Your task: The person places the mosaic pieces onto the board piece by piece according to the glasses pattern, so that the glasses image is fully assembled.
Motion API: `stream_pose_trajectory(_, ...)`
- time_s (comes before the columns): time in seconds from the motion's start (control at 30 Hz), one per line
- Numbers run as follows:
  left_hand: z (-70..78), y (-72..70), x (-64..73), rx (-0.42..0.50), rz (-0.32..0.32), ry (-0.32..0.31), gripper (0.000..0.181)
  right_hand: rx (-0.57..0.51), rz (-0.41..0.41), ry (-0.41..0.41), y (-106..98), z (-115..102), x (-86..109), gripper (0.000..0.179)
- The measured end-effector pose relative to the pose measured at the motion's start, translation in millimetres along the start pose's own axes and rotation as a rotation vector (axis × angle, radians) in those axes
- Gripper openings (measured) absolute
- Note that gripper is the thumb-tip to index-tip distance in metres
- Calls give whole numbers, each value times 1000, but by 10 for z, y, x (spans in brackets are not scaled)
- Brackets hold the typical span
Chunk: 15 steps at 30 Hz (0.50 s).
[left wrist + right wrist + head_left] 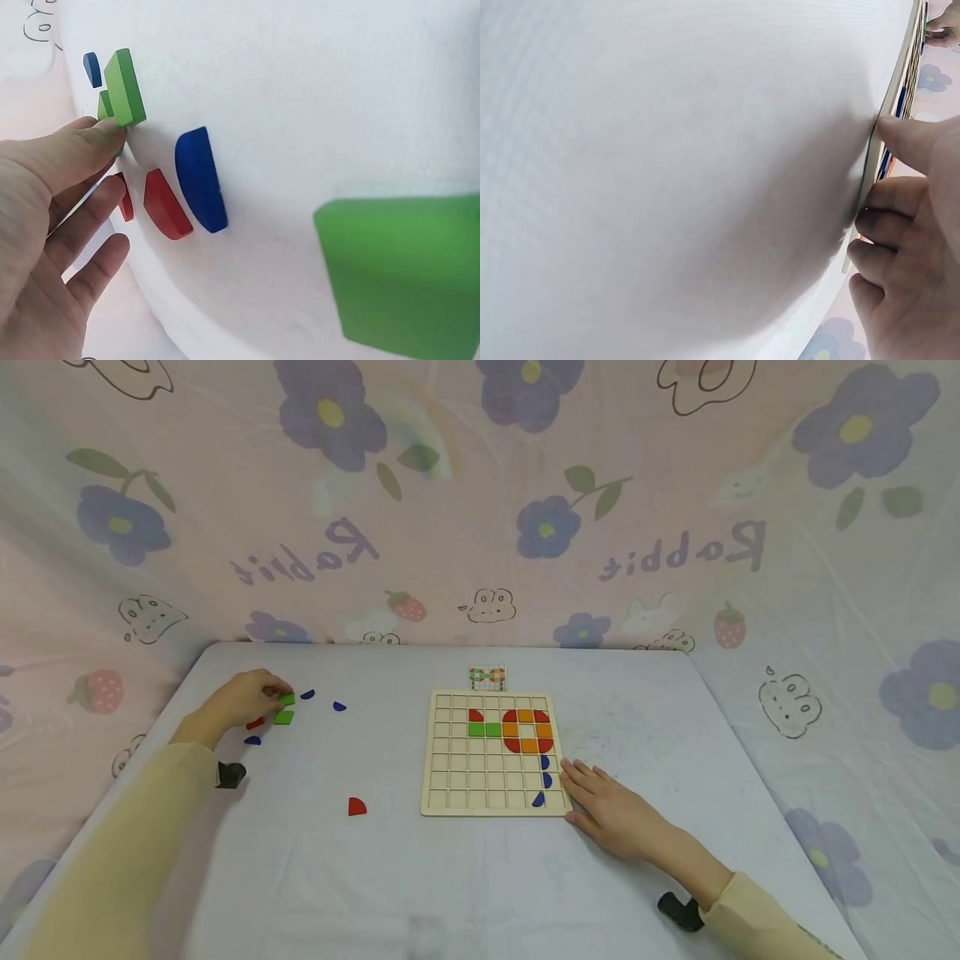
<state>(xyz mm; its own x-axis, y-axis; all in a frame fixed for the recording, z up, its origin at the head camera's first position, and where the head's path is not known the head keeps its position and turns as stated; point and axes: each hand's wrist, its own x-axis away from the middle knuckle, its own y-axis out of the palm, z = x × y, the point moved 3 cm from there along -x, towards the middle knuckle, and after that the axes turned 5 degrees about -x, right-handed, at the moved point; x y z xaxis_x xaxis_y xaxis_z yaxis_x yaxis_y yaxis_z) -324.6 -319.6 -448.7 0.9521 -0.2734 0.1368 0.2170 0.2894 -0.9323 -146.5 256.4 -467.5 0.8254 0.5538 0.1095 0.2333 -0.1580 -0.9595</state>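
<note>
You're pinching a green tile (287,699) with your left hand (249,693) left on the white table (390,877), probably keeping it apart from nearby loose pieces (283,717), while your right hand (618,814), fingers extended, is touching the grid board (478,781) along its right edge, likely steadying it.

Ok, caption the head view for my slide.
Left hand pinches a green piece; right hand rests against the grid board.

White-topped table (390,877). Directly on it: grid board (440,781), against the right hand (617,817); picture card (487,677), beyond the board; green tile (283,717), blue half-discs (340,706), red piece (255,723), about the left hand's (243,700) pinch; red quarter-disc (357,807), right and near side of it.
</note>
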Motion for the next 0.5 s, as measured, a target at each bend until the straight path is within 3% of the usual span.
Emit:
stream_pose_trajectory(0.33, -13, 8, 27, 8, 15, -5, 33, -5, 0, 2, 15, 2, -5, 63)
stream_pose_trajectory(0.5, 33, -13, 41, 17, 58, 20, 33, -6, -4, 7, 32, 6, -2, 64)
